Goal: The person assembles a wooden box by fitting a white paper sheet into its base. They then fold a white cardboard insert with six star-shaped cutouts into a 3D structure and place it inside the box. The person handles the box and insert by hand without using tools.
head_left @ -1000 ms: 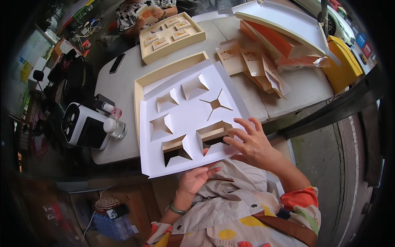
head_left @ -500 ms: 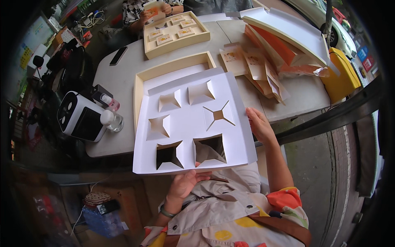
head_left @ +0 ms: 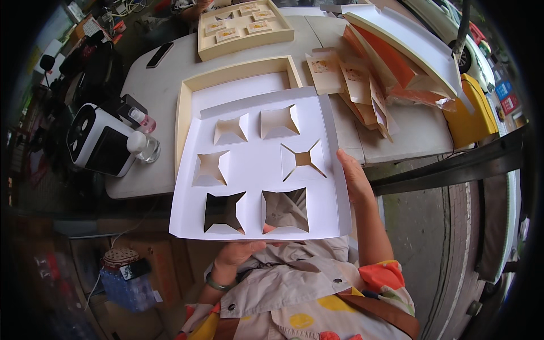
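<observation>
A white cardboard insert [head_left: 266,170] with several cut-out openings is held up in front of me, tilted over the table's near edge. Most openings have their flaps folded down; the one at middle right is cut in a cross around a small square hole. My left hand [head_left: 242,253] grips the near edge from below, its fingers partly hidden under the card. On the right edge, my right hand [head_left: 352,174] is closed with the fingers behind the card. Just beyond, partly covered by the insert, lies a shallow cream box [head_left: 238,70] with a white bottom.
Across the grey table [head_left: 334,39] stands a filled cream box [head_left: 249,44] with small square packets. Folded paper pouches [head_left: 354,90] lie right, beside a large white tray [head_left: 408,42]. At left are a black-and-white device [head_left: 102,141], a clear bottle [head_left: 144,147] and a phone [head_left: 160,55].
The insert has shifted slightly left and nearer to me, both hands moving with it. The view has tilted down a little, so the other person's hands at the far box are mostly out of view.
</observation>
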Motion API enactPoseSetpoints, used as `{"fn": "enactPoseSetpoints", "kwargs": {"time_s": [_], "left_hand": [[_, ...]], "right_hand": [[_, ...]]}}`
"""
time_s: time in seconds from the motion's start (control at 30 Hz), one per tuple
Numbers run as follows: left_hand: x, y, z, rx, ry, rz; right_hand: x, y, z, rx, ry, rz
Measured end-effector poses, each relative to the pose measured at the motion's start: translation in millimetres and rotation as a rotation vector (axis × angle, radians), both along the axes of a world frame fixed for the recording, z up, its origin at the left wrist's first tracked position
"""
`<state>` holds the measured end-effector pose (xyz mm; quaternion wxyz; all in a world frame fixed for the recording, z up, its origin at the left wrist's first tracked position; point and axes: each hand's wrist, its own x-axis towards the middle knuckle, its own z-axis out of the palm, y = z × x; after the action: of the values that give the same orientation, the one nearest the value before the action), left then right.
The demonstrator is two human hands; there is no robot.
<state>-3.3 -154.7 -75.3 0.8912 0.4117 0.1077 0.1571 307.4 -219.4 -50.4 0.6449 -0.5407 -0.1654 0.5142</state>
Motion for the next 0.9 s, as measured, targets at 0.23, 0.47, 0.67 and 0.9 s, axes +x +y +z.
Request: {"fn": "enactPoseSetpoints", "kwargs": {"time_s": [0.23, 0.47, 0.67, 0.9], "left_hand": [[4.5, 1.0, 18.3, 0.159, 0.206, -0.123], [8.3, 28.8, 22.0, 0.252, 0.026, 0.103], [2.4, 51.4, 7.2, -0.126, -0.115, 0.530], [-20.9, 20.2, -54.5, -0.316, -0.014, 0.330]], "right_hand": [[-7.7, -2.7, -3.5, 0.093, -0.078, -0.017], [-25.2, -2.3, 9.4, 0.348, -0.121, -0.266], [-90.0, 10.5, -4.9, 0.465, 0.032, -0.182], [-111.9, -8.3, -43.2, 0.284, 0.090, 0.127]]}}
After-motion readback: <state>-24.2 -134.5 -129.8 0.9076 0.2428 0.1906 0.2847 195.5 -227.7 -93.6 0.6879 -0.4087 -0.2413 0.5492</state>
